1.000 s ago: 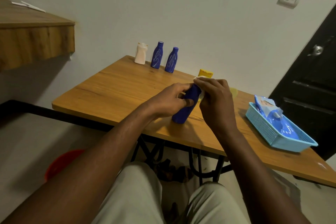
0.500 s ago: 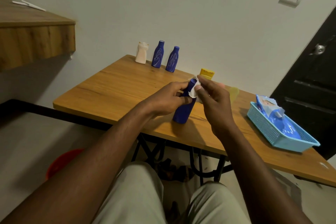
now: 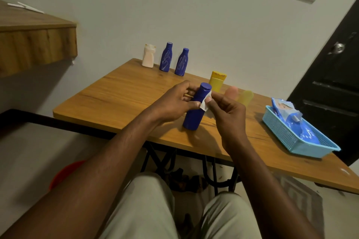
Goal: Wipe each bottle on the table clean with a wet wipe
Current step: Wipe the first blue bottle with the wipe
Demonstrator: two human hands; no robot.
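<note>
Left hand (image 3: 174,101) is wrapped round the neck of a blue bottle (image 3: 193,118). Right hand (image 3: 228,110) pinches a small white wet wipe (image 3: 206,104) between thumb and finger, pressed on the bottle just under the cap. The bottle sits base-down near the front middle of the counter (image 3: 116,95), leaning a bit.

The right hand's fingers block some of what's behind. There's a yellow bottle (image 3: 217,81) at 1 o'clock from the held one, close behind it. At 2 o'clock there's a pale yellow blurry thing (image 3: 246,97), can't tell what it is.

Way back at 11 o'clock, by the wall, stands a row: one white bottle (image 3: 148,56), then blue bottle number two (image 3: 166,57) and blue bottle number three (image 3: 182,62), both with whitish smears. So that's three blue, one white, one yellow.

At 3 o'clock, well apart, is one light blue basket (image 3: 279,132) with one wipes pack (image 3: 285,111) in it.
</note>
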